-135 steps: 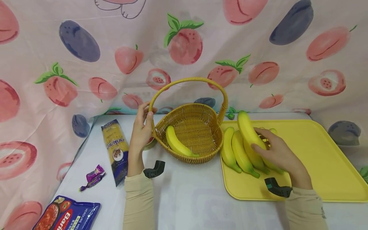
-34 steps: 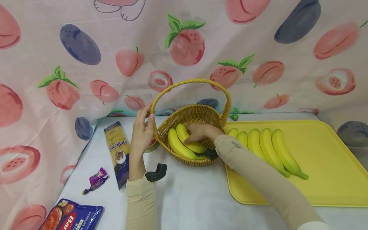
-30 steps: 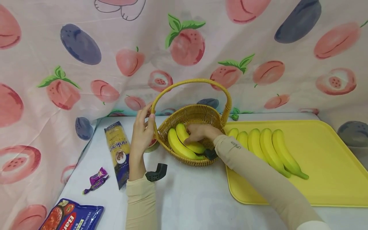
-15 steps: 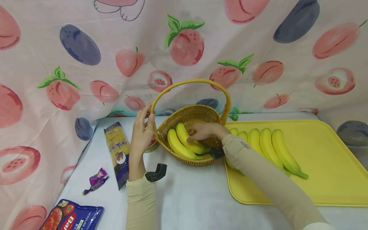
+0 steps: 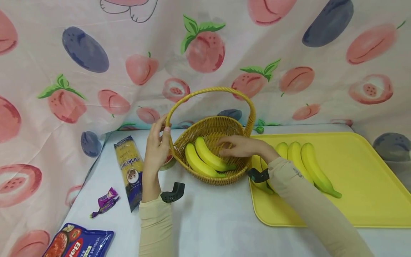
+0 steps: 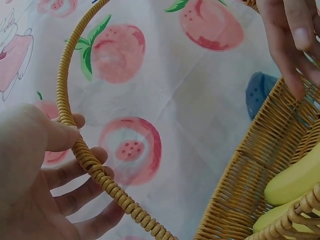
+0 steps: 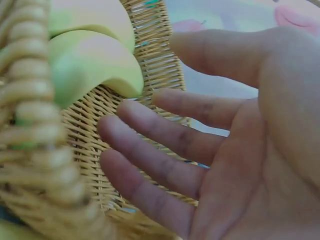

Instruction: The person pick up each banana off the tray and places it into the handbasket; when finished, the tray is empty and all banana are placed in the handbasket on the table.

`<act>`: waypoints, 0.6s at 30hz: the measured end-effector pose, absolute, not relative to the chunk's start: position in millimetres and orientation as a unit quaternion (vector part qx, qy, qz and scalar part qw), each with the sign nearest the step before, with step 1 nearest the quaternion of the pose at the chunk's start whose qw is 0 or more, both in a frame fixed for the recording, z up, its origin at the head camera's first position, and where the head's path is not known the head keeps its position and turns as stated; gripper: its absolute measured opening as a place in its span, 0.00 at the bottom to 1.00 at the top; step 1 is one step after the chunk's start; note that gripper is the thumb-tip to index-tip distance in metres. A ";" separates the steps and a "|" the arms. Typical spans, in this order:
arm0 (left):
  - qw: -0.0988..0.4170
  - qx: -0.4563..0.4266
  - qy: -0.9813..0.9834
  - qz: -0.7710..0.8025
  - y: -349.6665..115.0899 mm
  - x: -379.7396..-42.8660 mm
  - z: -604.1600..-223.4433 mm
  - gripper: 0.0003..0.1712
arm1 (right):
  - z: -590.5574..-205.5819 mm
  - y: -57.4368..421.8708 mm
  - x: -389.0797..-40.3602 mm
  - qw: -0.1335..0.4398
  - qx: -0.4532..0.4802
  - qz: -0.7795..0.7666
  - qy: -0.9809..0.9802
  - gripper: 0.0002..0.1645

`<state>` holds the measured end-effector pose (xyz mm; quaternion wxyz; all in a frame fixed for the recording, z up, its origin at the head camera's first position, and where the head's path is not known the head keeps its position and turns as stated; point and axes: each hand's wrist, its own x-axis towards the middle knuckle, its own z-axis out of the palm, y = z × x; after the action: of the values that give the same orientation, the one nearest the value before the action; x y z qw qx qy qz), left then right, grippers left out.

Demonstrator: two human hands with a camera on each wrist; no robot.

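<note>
A wicker basket (image 5: 212, 123) with a tall arched handle stands in the middle of the head view. My left hand (image 5: 156, 148) holds the handle's left side, its thumb in front and fingers behind the handle (image 6: 64, 85) in the left wrist view. Inside the basket two bananas lie side by side, one banana (image 5: 196, 162) at the left wall and another banana (image 5: 208, 155) beside it. Over the basket's right part hovers my right hand (image 5: 242, 146), fingers spread and nothing in them; the right wrist view shows its bare palm (image 7: 235, 170).
Right of the basket, a yellow tray (image 5: 363, 185) bears several more bananas (image 5: 308, 164), partly hidden by my right sleeve. On the left are a pasta packet (image 5: 130, 167), purple wrapped candies (image 5: 106, 203) and a blue pouch (image 5: 81, 242). A can (image 5: 168, 163) shows behind my left hand.
My right hand has brought a second banana from the tray into the basket, let go of it and drawn back rightward. The left hand has kept its hold on the handle.
</note>
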<state>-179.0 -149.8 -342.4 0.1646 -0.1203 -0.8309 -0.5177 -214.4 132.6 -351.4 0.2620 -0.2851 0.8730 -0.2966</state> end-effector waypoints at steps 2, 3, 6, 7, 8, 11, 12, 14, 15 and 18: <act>0.163 -0.121 -0.832 -0.517 -149.3 -179.0 -342.5 0.23 | -351.9 139.3 -211.2 0.246 -0.286 -0.313 0.872 0.28; 0.163 -0.121 -0.832 -0.517 -149.1 -178.9 -342.6 0.24 | -352.7 142.8 -209.5 0.235 -0.287 -0.321 0.871 0.27; 0.163 -0.120 -0.831 -0.519 -149.7 -178.7 -344.0 0.24 | -355.9 151.4 -203.7 0.193 -0.275 -0.343 0.878 0.24; 0.164 -0.120 -0.831 -0.518 -149.8 -178.7 -344.4 0.24 | -356.9 154.2 -201.6 0.176 -0.269 -0.351 0.880 0.23; 0.164 -0.120 -0.830 -0.519 -149.8 -178.6 -344.3 0.24 | -358.1 156.7 -199.6 0.159 -0.260 -0.359 0.882 0.22; 0.166 -0.122 -0.830 -0.518 -149.7 -178.4 -343.8 0.23 | -361.6 163.8 -193.5 0.112 -0.248 -0.379 0.884 0.18; 0.166 -0.122 -0.831 -0.517 -149.5 -178.4 -343.7 0.23 | -363.0 166.0 -191.7 0.098 -0.245 -0.384 0.885 0.17; 0.167 -0.123 -0.831 -0.517 -149.0 -178.3 -343.2 0.23 | -365.5 170.5 -188.2 0.073 -0.245 -0.392 0.884 0.16; 0.167 -0.124 -0.831 -0.516 -148.8 -178.6 -343.3 0.24 | -366.2 172.8 -186.3 0.061 -0.247 -0.395 0.883 0.16; 0.167 -0.125 -0.830 -0.517 -147.8 -179.2 -343.4 0.24 | -367.2 179.6 -180.6 0.030 -0.243 -0.400 0.883 0.15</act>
<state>-179.2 -147.8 -343.4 0.1668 -0.1247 -0.8302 -0.5171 -180.6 179.6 -367.2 0.0296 -0.2426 0.8831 -0.4004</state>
